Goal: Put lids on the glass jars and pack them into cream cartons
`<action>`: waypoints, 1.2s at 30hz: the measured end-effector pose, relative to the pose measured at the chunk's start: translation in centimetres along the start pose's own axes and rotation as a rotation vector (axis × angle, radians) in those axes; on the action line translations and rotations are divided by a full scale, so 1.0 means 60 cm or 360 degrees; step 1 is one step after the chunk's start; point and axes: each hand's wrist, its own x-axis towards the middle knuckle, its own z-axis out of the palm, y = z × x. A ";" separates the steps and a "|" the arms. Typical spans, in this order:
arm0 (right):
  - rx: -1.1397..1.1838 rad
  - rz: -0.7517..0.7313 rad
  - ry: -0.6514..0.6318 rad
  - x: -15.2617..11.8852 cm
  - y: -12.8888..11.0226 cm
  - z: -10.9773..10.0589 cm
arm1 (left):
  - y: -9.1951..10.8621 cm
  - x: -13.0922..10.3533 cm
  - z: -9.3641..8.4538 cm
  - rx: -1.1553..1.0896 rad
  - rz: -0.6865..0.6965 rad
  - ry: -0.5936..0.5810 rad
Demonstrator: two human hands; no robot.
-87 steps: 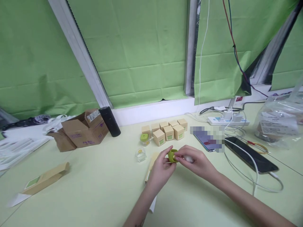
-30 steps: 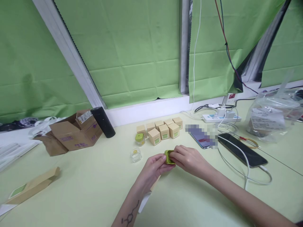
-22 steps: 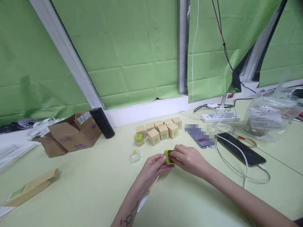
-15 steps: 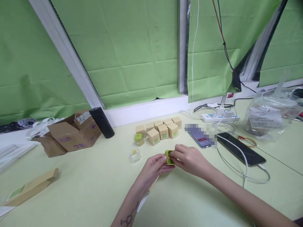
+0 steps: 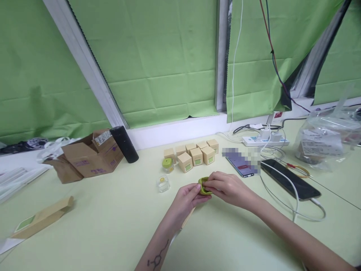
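While the left hand grips a hollow green cap, the right hand reaches inside it; whether it pinches anything is hidden. This work seems unfinished: beyond the left hand, one clear container beside small boxes wears a green top, while another container, nearer, lacks one.

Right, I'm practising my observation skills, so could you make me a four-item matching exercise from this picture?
1. green cap
2. small jar without a green cap
3. black cylindrical flask
4. power strip

A. beside the open cardboard carton
B. held in the left hand, right hand's fingers reaching in
C. white, with plugs in it
D. transparent

Pairs: 1-B, 2-D, 3-A, 4-C
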 end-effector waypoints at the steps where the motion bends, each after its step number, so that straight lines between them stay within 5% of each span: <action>1: 0.0019 0.0010 -0.0062 0.000 -0.001 -0.005 | 0.000 0.000 0.001 0.0008 0.0006 0.0006; 6: 0.0029 0.0044 -0.0251 0.001 -0.005 -0.019 | 0.005 0.000 0.002 0.0129 0.0083 0.0053; 17: -0.0390 -0.0181 -0.0038 -0.001 -0.002 0.003 | 0.005 0.001 0.001 0.0235 0.0063 0.0047; 36: -0.0679 -0.0362 -0.0023 -0.003 -0.009 -0.001 | 0.005 0.000 -0.002 0.0174 -0.0009 0.0043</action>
